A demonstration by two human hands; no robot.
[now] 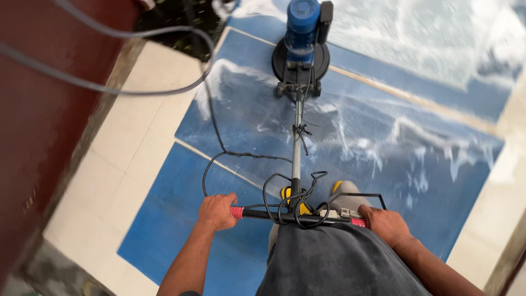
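Floor scrubber (301, 49) stands on a wet, foamy blue mat (164, 214), well ahead of both grips. Left hand (217, 211) is closed around the red left end of the handlebar (296, 217); right hand (385, 223) is closed around the right end. From the bar's middle the long pole (296, 148) runs straight away from the person to the blue motor and round black base. Black cable (219, 156) loops loosely off the handlebar, ahead of the left grip, across wet mat: it could snag, and soapy footing looks slippery.
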